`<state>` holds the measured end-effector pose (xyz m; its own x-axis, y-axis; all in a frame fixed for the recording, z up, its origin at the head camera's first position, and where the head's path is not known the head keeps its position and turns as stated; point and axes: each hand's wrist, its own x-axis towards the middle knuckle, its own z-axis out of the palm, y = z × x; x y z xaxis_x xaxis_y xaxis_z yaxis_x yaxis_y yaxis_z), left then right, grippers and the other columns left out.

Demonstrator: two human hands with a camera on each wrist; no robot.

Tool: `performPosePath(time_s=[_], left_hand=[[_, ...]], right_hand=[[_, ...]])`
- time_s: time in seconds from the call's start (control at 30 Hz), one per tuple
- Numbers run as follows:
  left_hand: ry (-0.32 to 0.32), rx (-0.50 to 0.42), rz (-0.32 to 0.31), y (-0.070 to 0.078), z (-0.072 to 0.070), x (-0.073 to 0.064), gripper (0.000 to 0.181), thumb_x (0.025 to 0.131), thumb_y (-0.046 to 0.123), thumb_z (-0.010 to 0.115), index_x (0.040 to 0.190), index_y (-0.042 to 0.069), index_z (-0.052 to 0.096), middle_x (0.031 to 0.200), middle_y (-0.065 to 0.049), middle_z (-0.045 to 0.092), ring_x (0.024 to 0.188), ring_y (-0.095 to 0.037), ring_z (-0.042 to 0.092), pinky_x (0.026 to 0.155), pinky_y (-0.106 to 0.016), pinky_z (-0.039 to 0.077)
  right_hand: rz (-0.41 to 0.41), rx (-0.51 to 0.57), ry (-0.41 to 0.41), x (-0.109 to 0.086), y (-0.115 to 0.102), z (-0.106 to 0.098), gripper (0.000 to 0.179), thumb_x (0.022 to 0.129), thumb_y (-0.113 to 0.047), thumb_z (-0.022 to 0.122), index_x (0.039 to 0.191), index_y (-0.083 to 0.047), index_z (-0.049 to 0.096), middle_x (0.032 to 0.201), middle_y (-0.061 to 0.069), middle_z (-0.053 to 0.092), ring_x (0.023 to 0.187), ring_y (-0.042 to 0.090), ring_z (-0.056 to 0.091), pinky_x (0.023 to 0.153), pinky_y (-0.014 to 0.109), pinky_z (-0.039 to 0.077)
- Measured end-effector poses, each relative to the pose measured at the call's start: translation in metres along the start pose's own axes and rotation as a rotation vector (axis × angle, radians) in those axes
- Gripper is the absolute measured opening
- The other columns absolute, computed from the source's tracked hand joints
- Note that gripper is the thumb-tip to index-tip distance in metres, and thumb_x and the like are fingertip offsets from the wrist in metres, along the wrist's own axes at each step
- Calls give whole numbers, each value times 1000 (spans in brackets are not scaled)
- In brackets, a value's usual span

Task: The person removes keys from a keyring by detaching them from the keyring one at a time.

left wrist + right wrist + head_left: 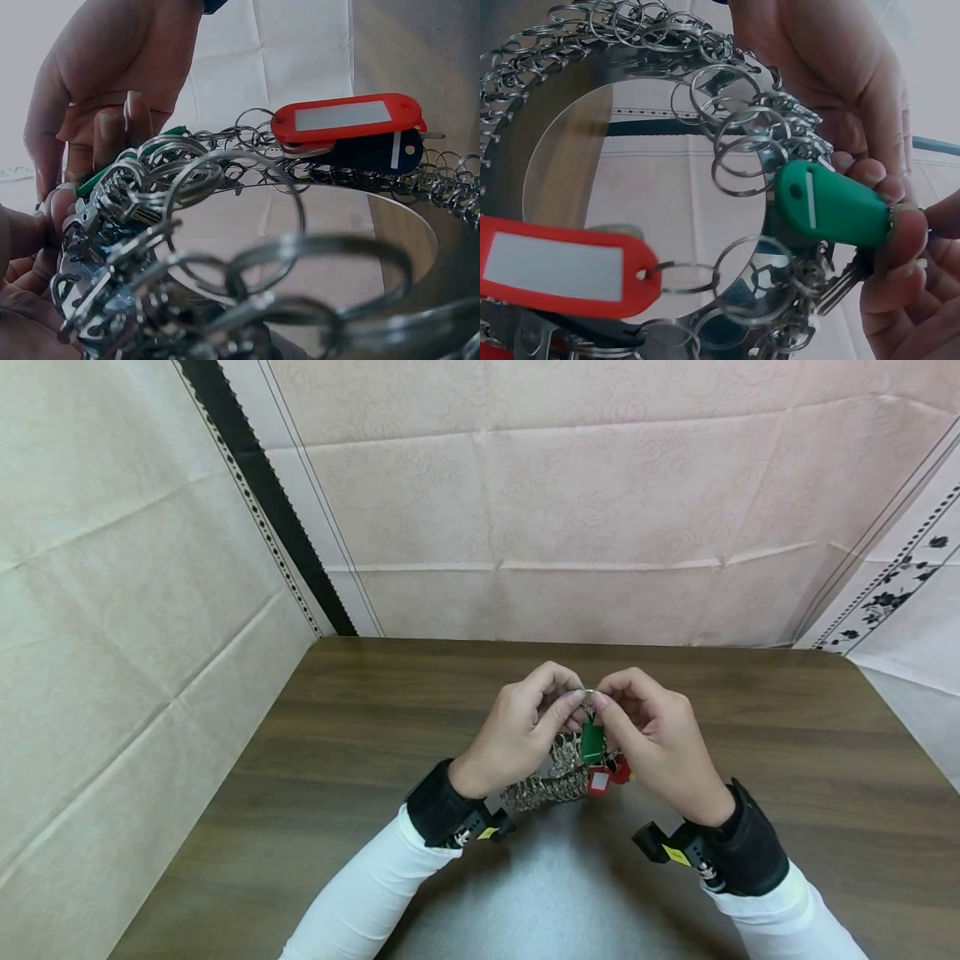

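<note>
Both hands meet over the table in the head view. My left hand [517, 727] and my right hand [660, 743] pinch a small metal ring [588, 691] between thumbs and fingertips. Below it hangs a green key tag [832, 204], beside the fingers in the right wrist view. Dark key-like pieces [844, 283] show under that tag. Close beneath the hands is a round metal frame [431, 232] lined with many split rings [742, 142]. A red key tag [562, 268] with a white label hangs from one ring. A dark blue tag [375, 152] lies behind red plastic in the left wrist view.
The brown wood-grain table [420, 693] extends around the frame on all sides. Pale cloth [600, 510] hangs behind its far edge and along the left side. A black wrist strap with a small camera [457, 810] sits on each arm.
</note>
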<state>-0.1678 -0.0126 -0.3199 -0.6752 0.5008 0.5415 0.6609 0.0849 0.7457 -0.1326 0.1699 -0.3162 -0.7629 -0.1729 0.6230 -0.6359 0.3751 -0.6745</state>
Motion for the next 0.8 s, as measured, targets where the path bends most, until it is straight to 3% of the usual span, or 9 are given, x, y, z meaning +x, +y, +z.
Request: performPosePath(time_s=[0.13,0.27,0.47,0.7,0.8], left_hand=[[-12,18,-1,0,-1,0,11,105,6,52,112,-1,56,91,-14,66,81,-17,67,75,-22,59],[-33,91,16,-2,-2,1,11,105,7,52,112,0,56,92,-11,67,80,-12,66,74,-19,57],[-58,234,87,-2,-5,1,8,104,6,55,110,1,58,91,-7,67,80,-10,67,76,-12,55],[-69,471,193,4,-9,0,9,104,9,57,110,5,62,97,-3,68,83,-7,62,77,-12,52],[-70,487,200,5,-10,-1,9,103,9,58,109,4,62,96,-3,69,82,-7,63,78,-12,52]], right_hand=[[-10,-4,-24,0,-1,-1,8,98,7,58,100,0,60,73,1,55,55,13,50,50,21,46],[-8,-24,-69,0,-1,-2,7,99,6,57,101,-1,58,73,1,53,56,13,49,50,21,45],[-20,-108,-116,2,-3,-4,7,99,4,58,102,-2,58,74,0,52,59,7,46,51,20,41],[-41,-173,-147,1,-5,-6,7,99,4,59,103,-2,59,78,0,54,62,5,45,54,20,40],[-41,-173,-149,1,-4,-7,7,99,3,58,103,-3,60,78,0,55,62,5,45,54,20,40]])
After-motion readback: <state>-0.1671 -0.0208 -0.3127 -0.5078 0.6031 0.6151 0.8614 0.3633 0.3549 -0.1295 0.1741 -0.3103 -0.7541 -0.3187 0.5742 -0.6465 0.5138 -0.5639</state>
